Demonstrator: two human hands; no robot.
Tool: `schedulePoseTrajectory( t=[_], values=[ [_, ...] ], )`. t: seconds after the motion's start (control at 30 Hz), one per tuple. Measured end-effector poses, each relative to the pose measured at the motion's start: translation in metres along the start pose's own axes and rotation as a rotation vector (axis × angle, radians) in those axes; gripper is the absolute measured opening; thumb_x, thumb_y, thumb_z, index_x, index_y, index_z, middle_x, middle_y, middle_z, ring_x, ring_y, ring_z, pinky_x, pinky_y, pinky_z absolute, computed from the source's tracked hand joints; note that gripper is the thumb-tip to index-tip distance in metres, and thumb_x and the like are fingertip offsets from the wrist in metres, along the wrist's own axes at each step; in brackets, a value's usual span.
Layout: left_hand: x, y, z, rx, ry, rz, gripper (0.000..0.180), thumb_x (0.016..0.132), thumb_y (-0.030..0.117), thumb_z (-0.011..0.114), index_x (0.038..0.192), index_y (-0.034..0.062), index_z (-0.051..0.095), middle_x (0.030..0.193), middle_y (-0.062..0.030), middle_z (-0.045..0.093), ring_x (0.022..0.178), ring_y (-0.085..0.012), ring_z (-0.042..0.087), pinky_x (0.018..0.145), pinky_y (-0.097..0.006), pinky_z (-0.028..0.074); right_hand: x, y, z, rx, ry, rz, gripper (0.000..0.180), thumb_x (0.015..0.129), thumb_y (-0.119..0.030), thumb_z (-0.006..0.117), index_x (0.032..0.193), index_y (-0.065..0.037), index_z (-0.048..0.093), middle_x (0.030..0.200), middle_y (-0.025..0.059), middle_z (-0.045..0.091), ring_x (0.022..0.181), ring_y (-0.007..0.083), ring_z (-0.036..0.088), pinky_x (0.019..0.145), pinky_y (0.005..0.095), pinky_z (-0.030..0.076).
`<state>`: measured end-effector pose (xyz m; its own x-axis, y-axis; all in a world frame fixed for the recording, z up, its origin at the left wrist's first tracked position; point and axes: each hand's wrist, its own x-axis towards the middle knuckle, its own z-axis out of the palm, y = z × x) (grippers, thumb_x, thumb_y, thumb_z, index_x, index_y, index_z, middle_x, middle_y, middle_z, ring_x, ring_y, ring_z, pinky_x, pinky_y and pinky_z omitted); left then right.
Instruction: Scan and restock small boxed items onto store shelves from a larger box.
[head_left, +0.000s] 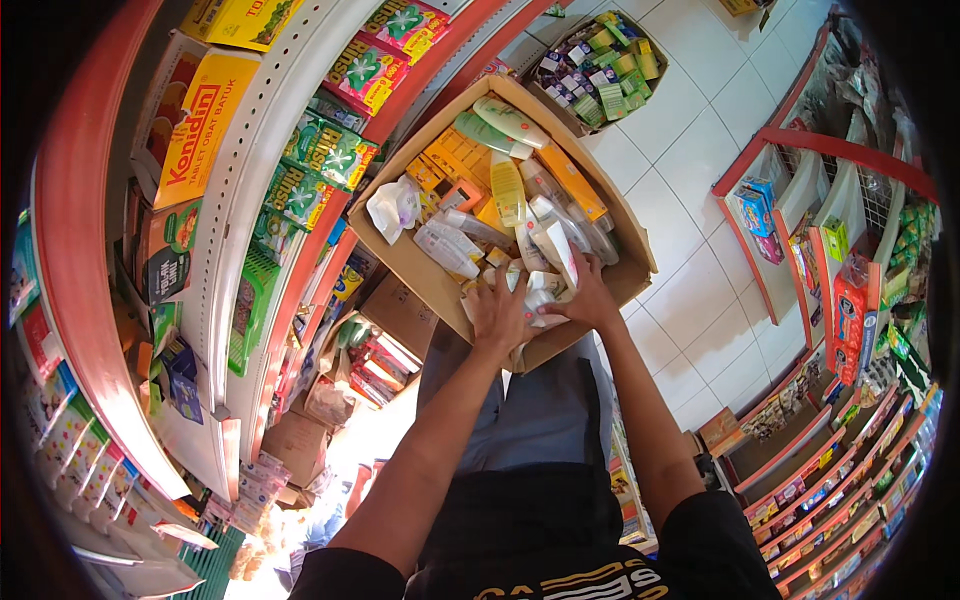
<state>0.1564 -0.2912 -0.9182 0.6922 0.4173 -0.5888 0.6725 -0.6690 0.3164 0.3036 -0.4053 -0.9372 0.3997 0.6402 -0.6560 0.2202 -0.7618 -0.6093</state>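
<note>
A cardboard box (400,260) full of toiletries sits in front of my legs, and both my hands reach into its near end. My right hand (592,298) is closed on a white bottle (554,252) tilted at the near right of the pile. Beside it, my left hand (497,308) has its fingers apart and bent over small pale containers; its fingertips are partly hidden among them. Farther in lie a yellow bottle (508,190), a green-and-white bottle (490,135), orange cartons (455,160) and several clear-white bottles (447,246).
Store shelves (215,210) with boxes and detergent packets (325,150) rise close on the left. Another carton (600,70) of small packs stands on the tiled floor (690,190) beyond. Red-edged racks (800,230) line the right.
</note>
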Motion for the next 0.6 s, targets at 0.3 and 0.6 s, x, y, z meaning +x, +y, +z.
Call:
schedulePoseTrajectory(
  t=[0.3,0.6],
  values=[
    [-0.013,-0.030,-0.015,-0.128,0.103,0.374,0.061,0.060,0.050,0.078,0.109,0.0141,0.069,0.115,-0.0131,0.049,0.098,-0.0288,0.057,0.080,-0.046,0.038,-0.019,-0.032,-0.020,0.174,-0.075,0.033,0.105,0.052,-0.042,0.091,0.136,-0.001,0.044,0.126,0.0218,0.059,0.120,0.0337,0.056,0.100,0.0397,0.045],
    [0.001,-0.068,-0.166,-0.021,0.361,0.361,0.049,0.068,0.036,0.081,0.109,0.0123,0.068,0.113,-0.0122,0.056,0.102,-0.0308,0.057,0.086,-0.044,0.043,0.024,-0.118,-0.058,0.643,0.012,-0.028,0.057,0.082,-0.029,0.073,0.130,-0.003,0.055,0.118,0.0106,0.064,0.104,0.0185,0.060,0.092,0.0320,0.045]
  ],
)
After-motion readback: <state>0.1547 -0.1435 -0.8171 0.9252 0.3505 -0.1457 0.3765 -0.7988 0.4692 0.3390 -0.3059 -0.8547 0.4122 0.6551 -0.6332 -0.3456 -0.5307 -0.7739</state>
